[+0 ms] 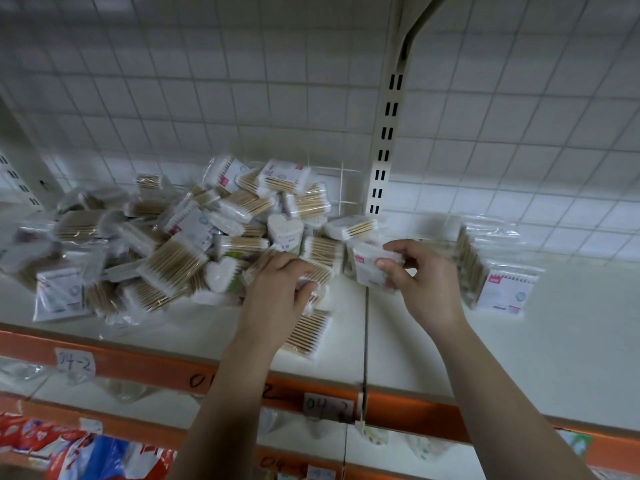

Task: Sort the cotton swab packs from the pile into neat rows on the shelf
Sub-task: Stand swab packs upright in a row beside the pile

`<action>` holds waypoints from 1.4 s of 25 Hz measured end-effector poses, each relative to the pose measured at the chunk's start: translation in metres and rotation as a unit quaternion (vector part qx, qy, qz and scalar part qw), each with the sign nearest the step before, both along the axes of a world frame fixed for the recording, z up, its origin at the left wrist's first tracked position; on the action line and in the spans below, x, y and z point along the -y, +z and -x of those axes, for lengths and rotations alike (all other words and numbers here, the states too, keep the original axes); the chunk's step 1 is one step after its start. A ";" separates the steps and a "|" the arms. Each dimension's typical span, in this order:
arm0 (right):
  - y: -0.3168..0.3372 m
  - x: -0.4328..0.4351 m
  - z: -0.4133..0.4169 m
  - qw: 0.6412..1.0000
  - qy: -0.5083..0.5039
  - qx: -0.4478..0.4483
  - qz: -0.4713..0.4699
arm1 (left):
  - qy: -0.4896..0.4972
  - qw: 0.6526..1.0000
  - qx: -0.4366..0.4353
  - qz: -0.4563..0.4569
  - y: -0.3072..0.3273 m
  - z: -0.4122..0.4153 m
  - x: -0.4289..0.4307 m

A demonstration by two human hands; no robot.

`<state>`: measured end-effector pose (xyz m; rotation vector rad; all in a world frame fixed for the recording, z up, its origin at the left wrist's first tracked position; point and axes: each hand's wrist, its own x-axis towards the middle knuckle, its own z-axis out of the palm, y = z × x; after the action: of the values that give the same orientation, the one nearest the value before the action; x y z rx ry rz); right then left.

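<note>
**White shelf, wire back: feeding the row on the right**

White shelf (519,358) boards run under a wire grid back (242,98), with an orange front edge (138,365) below. Loose swab packs lie in a pile (166,244) on the left half. A standing row (491,268) has begun on the right, apart from the pile.

The right hand (420,282) pinches a white pack (370,268) between thumb and fingers, between pile and row. The left hand (277,289) curls its fingers round a brown-stick pack (318,271) at the pile's near edge. A flat pack (306,336) lies just beside its wrist.

To do this well, turn the white pack upright, label facing out like the row's front one. Then press it flush against the row before letting go.
</note>
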<state>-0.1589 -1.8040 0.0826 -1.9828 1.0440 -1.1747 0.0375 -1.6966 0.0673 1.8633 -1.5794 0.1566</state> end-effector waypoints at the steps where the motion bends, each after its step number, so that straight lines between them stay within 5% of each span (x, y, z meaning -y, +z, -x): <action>1: -0.001 0.000 0.003 1.000 -0.003 -0.003 -0.001 | -0.003 1.000 0.000 0.005 0.000 0.000 0.001; 12: -0.010 0.003 0.010 0.999 -0.022 -0.034 -0.004 | -0.028 0.999 -0.028 0.021 0.015 -0.001 0.011; 35: -0.004 0.005 0.059 0.998 -0.041 -0.046 -0.003 | -0.019 0.997 0.063 0.051 0.021 0.041 0.038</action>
<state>-0.2181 -1.8094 0.0786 -2.0222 1.1844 -1.1312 -0.0033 -1.7346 0.0884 1.7736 -1.6576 0.3374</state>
